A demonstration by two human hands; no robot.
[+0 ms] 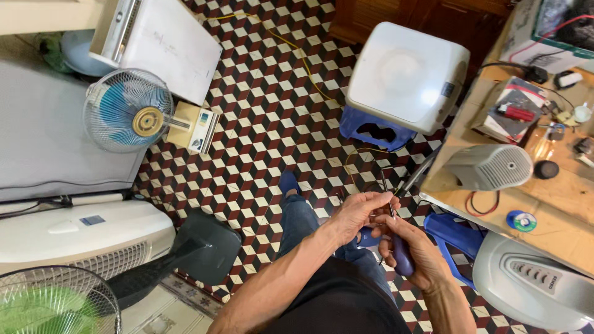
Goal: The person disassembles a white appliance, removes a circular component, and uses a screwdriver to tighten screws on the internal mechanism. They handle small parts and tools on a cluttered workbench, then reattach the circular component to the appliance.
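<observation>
Screwdriver (401, 255) with a purple handle sits in my right hand (411, 256), and my fingers (388, 246) are clenched around the handle. Its thin metal shaft points up, toward my left hand (357, 211). My left hand comes from the lower left, the forearm crossing over my lap, and its fingers are pinched together at the shaft, near the tip; if a small part is held there, I cannot tell. Both hands meet above my knees, over the checkered floor (266, 111). My right wrist is bent a little inward. Just to the right is the wooden desk (557, 192) with a grey speaker-like box (489, 167) on it. A white square appliance (408, 74) stands on a blue stool (374, 131) in front of me.
</observation>
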